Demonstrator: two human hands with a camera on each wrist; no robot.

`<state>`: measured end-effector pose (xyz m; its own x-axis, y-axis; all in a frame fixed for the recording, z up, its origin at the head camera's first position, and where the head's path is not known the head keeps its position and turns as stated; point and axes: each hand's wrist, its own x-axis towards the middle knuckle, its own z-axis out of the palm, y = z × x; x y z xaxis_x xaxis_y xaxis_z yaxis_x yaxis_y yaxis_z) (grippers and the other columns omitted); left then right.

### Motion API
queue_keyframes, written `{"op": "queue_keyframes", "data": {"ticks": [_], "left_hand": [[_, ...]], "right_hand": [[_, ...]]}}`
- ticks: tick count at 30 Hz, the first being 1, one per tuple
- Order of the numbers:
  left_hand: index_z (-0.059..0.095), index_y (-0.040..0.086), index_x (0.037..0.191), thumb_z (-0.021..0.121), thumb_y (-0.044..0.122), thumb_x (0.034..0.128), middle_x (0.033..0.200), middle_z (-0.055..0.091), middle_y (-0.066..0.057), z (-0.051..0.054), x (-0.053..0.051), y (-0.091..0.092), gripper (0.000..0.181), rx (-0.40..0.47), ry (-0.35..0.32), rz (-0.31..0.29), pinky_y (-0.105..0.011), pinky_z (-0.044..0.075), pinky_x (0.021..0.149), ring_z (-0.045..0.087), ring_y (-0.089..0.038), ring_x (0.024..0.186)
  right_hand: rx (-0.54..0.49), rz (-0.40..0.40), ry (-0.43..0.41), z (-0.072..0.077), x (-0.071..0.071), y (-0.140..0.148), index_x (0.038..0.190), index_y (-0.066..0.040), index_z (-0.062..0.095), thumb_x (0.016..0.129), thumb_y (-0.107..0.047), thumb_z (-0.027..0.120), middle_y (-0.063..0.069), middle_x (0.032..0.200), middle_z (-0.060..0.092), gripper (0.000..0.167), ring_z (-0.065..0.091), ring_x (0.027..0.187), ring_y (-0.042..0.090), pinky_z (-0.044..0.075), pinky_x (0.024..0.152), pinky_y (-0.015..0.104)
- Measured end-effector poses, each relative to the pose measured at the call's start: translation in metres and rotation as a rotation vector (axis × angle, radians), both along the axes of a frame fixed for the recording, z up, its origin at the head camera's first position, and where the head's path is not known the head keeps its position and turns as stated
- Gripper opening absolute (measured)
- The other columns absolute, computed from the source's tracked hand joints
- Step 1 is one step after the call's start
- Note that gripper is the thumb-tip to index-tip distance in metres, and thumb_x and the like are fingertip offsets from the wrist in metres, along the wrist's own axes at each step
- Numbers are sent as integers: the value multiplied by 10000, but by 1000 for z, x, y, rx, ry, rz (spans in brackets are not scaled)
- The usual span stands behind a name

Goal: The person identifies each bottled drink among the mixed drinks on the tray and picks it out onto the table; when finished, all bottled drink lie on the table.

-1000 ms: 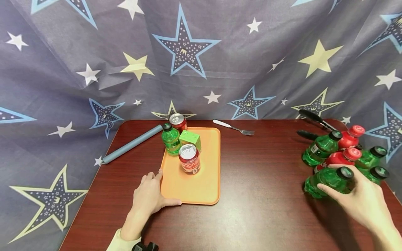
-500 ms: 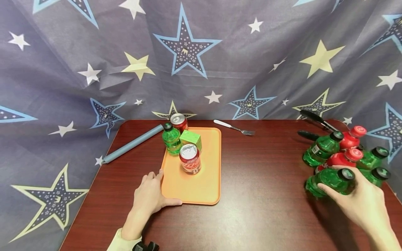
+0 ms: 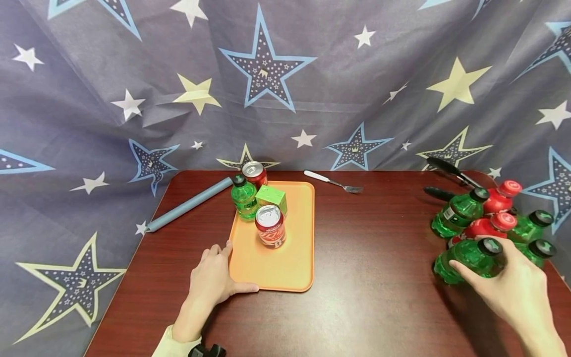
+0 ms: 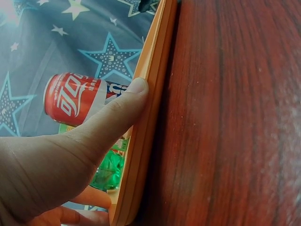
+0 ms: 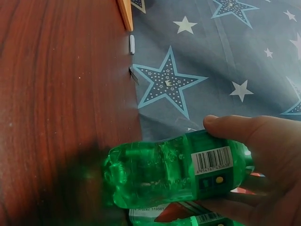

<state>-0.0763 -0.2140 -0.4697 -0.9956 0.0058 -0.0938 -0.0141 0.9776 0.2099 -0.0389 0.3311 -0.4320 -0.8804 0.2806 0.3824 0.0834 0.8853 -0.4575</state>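
Note:
My left hand (image 3: 211,277) rests at the near left corner of an orange tray (image 3: 292,267). Its thumb lies along the front rim and its fingers touch the left side. On the tray stand a red soda can (image 3: 270,233), a green box (image 3: 273,197) and a green soda bottle (image 3: 244,199); another red can (image 3: 255,174) is at the back left corner. At the right, my right hand (image 3: 517,282) grips a green soda bottle (image 5: 164,169) around its body, black cap up. Whether its base touches the table cannot be made out.
Behind the gripped bottle cluster red-capped bottles (image 3: 499,198) and more green bottles (image 3: 457,213). Black-handled utensils (image 3: 448,168) lie at the back right. A fork (image 3: 330,181) with a white handle lies at the back; a blue-grey rod (image 3: 189,204) is left of the tray. A star-patterned cloth (image 3: 339,99) hangs behind.

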Motion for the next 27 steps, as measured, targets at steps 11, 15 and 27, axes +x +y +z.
{"op": "queue_keyframes", "data": {"ticks": [11, 15, 27], "left_hand": [[501, 4, 1562, 898, 846, 485, 1218, 617, -238, 0, 0, 0, 1423, -4, -8, 0, -580, 602, 741, 599, -395, 1147], [500, 3, 1562, 899, 844, 484, 1208, 613, -233, 0, 0, 0, 1424, -5, -11, 4, -575, 602, 745, 596, -392, 1144], [497, -3, 1562, 898, 847, 482, 1206, 608, -235, 0, -1, 0, 1432, 0, -21, 6, -584, 600, 756, 591, -392, 1145]], "right_hand": [[5, -20, 40, 4, 1, -3, 1323, -28, 630, 619, -223, 988, 319, 1129, 705, 813, 626, 960, 568, 455, 762, 593], [-10, -22, 98, 10, 1, -3, 1297, -48, 672, 592, -199, 990, 242, 1100, 738, 788, 591, 906, -93, 371, 691, 338], [-109, 129, 341, 46, -15, -8, 1227, 75, 718, 660, -19, 945, -425, 1162, 601, 617, 472, 1035, -341, 326, 890, -76]]}}
